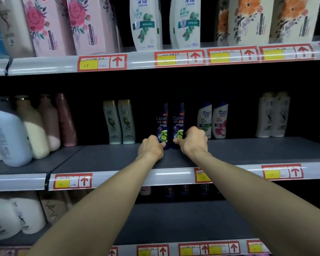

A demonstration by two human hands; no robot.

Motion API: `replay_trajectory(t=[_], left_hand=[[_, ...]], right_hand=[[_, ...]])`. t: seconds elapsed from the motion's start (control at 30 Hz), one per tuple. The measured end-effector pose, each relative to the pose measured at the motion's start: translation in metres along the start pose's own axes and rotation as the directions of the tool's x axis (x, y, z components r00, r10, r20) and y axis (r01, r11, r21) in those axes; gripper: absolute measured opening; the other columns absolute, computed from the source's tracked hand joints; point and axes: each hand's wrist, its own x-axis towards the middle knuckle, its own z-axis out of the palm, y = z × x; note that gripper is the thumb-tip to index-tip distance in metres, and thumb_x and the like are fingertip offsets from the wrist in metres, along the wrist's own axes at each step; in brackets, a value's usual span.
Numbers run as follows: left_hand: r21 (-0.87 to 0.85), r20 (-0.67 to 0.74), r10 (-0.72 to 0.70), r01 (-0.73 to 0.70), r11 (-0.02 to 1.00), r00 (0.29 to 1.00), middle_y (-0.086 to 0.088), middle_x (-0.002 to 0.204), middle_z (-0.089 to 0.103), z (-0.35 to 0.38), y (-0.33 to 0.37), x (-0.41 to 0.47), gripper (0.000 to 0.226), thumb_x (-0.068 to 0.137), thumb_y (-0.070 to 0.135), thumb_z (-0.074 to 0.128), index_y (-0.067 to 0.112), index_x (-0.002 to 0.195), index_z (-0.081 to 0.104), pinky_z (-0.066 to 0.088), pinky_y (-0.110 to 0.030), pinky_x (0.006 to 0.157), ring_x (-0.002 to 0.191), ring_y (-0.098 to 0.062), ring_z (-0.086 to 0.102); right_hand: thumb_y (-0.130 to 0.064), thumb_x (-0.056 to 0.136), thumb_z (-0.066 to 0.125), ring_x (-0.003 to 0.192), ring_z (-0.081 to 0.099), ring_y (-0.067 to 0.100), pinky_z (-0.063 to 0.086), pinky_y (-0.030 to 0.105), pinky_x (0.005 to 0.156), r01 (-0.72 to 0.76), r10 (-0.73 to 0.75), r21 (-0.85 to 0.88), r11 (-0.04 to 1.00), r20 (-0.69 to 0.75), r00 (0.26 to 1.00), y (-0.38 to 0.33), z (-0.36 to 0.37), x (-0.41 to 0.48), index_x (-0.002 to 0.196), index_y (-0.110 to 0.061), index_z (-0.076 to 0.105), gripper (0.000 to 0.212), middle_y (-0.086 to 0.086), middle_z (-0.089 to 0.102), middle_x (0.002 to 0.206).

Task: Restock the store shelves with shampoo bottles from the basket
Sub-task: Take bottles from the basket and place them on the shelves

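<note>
Two dark blue Clear shampoo bottles stand upright side by side at the back of the middle shelf (118, 159). My left hand (151, 147) grips the base of the left Clear bottle (162, 124), thumb across its front. My right hand (193, 140) grips the lower part of the right Clear bottle (178, 122) the same way. Both arms reach in over the shelf's front rail. The basket is out of view.
Two pale green bottles (119, 122) stand left of the pair, two white Head & Shoulders bottles (212, 121) right of it. Large bottles (9, 137) crowd the shelf's left end, white ones (272, 115) the far right. Upper shelf rail (137, 61) overhangs.
</note>
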Motion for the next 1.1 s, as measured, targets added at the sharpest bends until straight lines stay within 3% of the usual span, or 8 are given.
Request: replay_trajectory(t=[0.27, 0.37, 0.47, 0.53, 0.67, 0.83, 0.97, 1.1], left_hand=[[-0.015, 0.054, -0.045, 0.046, 0.999, 0.998, -0.02, 0.133, 0.057, 0.0, 0.003, 0.001, 0.029, 0.105, 0.04, 0.055, 0.01, 0.106, 0.054, 0.041, -0.048, 0.111, 0.125, -0.039, 0.054], [-0.063, 0.067, -0.052, 0.057, 0.996, 0.996, -0.018, 0.132, 0.059, -0.006, 0.005, -0.006, 0.039, 0.102, 0.043, 0.06, 0.006, 0.116, 0.061, 0.047, -0.04, 0.101, 0.122, -0.038, 0.056], [-0.072, 0.046, -0.008, 0.012, 0.997, 0.999, -0.013, 0.118, 0.063, -0.014, 0.007, -0.023, 0.034, 0.098, 0.044, 0.064, 0.01, 0.103, 0.06, 0.046, -0.035, 0.084, 0.111, -0.035, 0.06], [-0.103, 0.024, 0.037, -0.034, 0.994, 0.999, -0.01, 0.109, 0.065, -0.021, 0.008, -0.04, 0.033, 0.098, 0.042, 0.063, 0.009, 0.097, 0.06, 0.047, -0.034, 0.081, 0.107, -0.034, 0.062], [-0.23, -0.072, 0.171, -0.183, 0.956, 0.983, -0.001, 0.128, 0.07, -0.027, -0.006, -0.099, 0.04, 0.095, 0.034, 0.062, 0.02, 0.133, 0.066, 0.05, -0.036, 0.106, 0.122, -0.022, 0.062], [-0.248, -0.284, 0.313, -0.385, 0.889, 0.906, 0.024, 0.12, 0.065, -0.012, -0.047, -0.197, 0.044, 0.092, 0.038, 0.058, 0.043, 0.135, 0.057, 0.044, -0.017, 0.086, 0.106, 0.002, 0.058], [-0.216, -0.058, 0.256, -0.263, 0.94, 0.965, 0.03, 0.112, 0.065, 0.03, -0.106, -0.247, 0.033, 0.096, 0.046, 0.057, 0.045, 0.129, 0.058, 0.049, -0.011, 0.076, 0.089, 0.015, 0.062], [-0.154, 0.173, 0.048, -0.021, 0.988, 0.984, 0.014, 0.105, 0.075, 0.08, -0.174, -0.274, 0.027, 0.097, 0.035, 0.061, 0.03, 0.123, 0.067, 0.056, -0.03, 0.083, 0.089, -0.007, 0.07]], right_hand=[[-0.046, 0.079, 0.087, 0.093, 0.064, 0.032, 0.048, 0.033, 0.069, -0.05, 0.056, -0.056, 0.997, 0.106, 0.993, 0.0, -0.005, -0.001, 0.086, -0.011, 0.057, 0.046, 0.01, 0.064, 0.095], [-0.046, 0.078, 0.087, 0.094, 0.061, 0.029, 0.048, 0.033, 0.073, -0.033, 0.053, -0.095, 0.995, 0.207, 0.977, -0.005, -0.018, -0.006, 0.095, -0.011, 0.056, 0.05, 0.011, 0.063, 0.104], [-0.044, 0.082, 0.085, 0.105, 0.063, 0.031, 0.053, 0.034, 0.083, 0.023, 0.008, -0.107, 0.994, 0.276, 0.961, -0.012, -0.037, -0.017, 0.103, -0.008, 0.059, 0.049, 0.012, 0.062, 0.109], [-0.043, 0.086, 0.08, 0.098, 0.064, 0.03, 0.051, 0.032, 0.076, 0.073, -0.055, -0.055, 0.996, 0.27, 0.961, -0.015, -0.049, -0.032, 0.099, -0.006, 0.065, 0.042, 0.01, 0.066, 0.102], [-0.03, 0.094, 0.066, 0.092, 0.067, 0.02, 0.056, 0.034, 0.081, 0.283, -0.295, 0.101, 0.954, 0.148, 0.944, -0.008, -0.068, -0.091, 0.093, -0.018, 0.075, 0.015, 0.0, 0.073, 0.092], [-0.038, 0.092, 0.059, 0.09, 0.066, -0.004, 0.047, 0.006, 0.075, 0.358, -0.394, 0.227, 0.906, 0.14, 0.908, 0.033, -0.068, -0.175, 0.104, -0.028, 0.074, 0.021, -0.018, 0.074, 0.093], [-0.037, 0.097, 0.061, 0.103, 0.063, -0.005, 0.045, 0.007, 0.089, 0.306, -0.354, 0.201, 0.931, 0.281, 0.892, 0.095, -0.037, -0.232, 0.114, -0.028, 0.073, 0.023, -0.019, 0.073, 0.106], [-0.031, 0.094, 0.066, 0.095, 0.068, 0.0, 0.054, 0.022, 0.09, 0.148, -0.208, 0.167, 0.975, 0.445, 0.871, 0.154, 0.004, -0.278, 0.111, -0.023, 0.074, 0.02, -0.014, 0.075, 0.099]])
